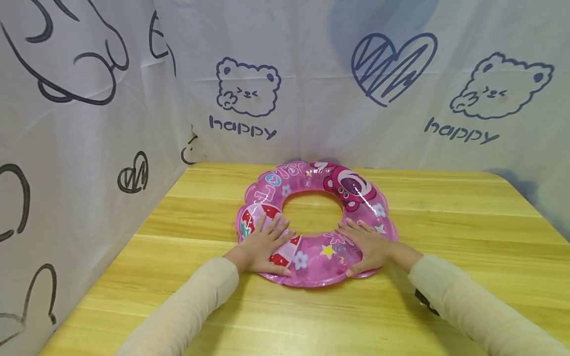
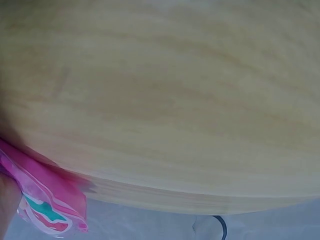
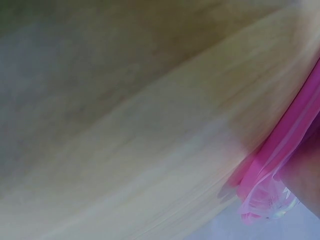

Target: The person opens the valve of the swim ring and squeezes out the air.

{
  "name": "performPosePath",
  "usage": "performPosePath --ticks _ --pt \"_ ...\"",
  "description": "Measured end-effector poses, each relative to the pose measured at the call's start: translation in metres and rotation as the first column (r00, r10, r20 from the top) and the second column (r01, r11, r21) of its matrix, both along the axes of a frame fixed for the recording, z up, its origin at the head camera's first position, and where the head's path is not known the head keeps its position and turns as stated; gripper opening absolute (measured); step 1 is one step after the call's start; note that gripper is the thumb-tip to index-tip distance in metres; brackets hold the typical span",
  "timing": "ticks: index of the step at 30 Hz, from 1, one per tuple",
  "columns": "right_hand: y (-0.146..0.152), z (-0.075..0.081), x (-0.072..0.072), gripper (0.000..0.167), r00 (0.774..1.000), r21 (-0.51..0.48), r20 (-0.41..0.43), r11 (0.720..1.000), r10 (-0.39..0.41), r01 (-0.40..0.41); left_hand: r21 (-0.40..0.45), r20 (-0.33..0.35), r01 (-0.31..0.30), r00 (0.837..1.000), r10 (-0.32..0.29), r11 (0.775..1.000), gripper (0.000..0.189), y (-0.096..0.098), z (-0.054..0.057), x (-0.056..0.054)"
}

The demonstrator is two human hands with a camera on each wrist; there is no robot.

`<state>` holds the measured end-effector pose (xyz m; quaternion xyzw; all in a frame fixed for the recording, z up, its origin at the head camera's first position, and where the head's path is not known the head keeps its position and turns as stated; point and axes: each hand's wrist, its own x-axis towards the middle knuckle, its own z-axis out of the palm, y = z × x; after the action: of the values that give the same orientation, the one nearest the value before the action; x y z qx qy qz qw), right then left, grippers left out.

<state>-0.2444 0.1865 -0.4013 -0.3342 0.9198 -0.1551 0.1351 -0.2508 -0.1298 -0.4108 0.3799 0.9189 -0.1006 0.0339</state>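
Note:
A pink inflatable swim ring (image 1: 311, 269) lies flat on the wooden table, printed with a bear, strawberries, flowers and stars. On its near left side rests my left hand (image 1: 263, 246), fingers spread and straight over the top. My right hand (image 1: 367, 245) lies on the near right side in the same way, its thumb toward the near edge. In the left wrist view, a pink edge of the swim ring (image 2: 55, 192) shows beside a sliver of the hand. The right wrist view catches the swim ring (image 3: 272, 165) at its right edge, partly behind the hand.
The yellow wood-grain table (image 1: 178, 237) extends around the ring. A white cloth (image 1: 311, 109) with drawn bears, hearts and "happy" lettering hangs behind it, and another patterned cloth (image 1: 89, 148) hangs along the left. A small black object (image 1: 426, 301) shows under the right sleeve.

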Motion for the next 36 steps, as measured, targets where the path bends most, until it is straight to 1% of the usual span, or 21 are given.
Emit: performPosePath --ticks 8,16,19,29,36 --pt "-0.0008 -0.0016 -0.0001 0.106 1.0 0.007 -0.016 1.0 0.012 -0.012 -0.015 0.003 -0.011 1.0 0.011 1.0 0.098 0.0004 -0.0003 0.0003" --pt "-0.001 -0.0016 0.0007 0.107 0.999 0.003 -0.032 1.0 0.025 -0.025 -0.018 -0.014 -0.007 1.0 0.007 1.0 0.098 0.0005 -0.0001 0.0006" --pt "-0.0013 -0.0032 -0.0002 0.107 0.999 0.015 -0.04 1.0 0.024 -0.023 -0.028 -0.023 -0.006 1.0 0.005 1.0 0.098 0.0009 0.0005 0.001" --pt "0.0 -0.0075 -0.001 0.11 0.992 0.035 -0.111 0.998 0.059 -0.055 -0.038 -0.051 0.001 0.999 -0.003 0.999 0.099 0.001 -0.0005 0.001" --pt "0.0008 -0.0091 -0.0004 0.111 0.99 0.055 -0.122 0.997 0.065 -0.059 -0.046 -0.055 0.004 0.998 -0.007 0.999 0.099 0.0013 -0.0024 0.0007"
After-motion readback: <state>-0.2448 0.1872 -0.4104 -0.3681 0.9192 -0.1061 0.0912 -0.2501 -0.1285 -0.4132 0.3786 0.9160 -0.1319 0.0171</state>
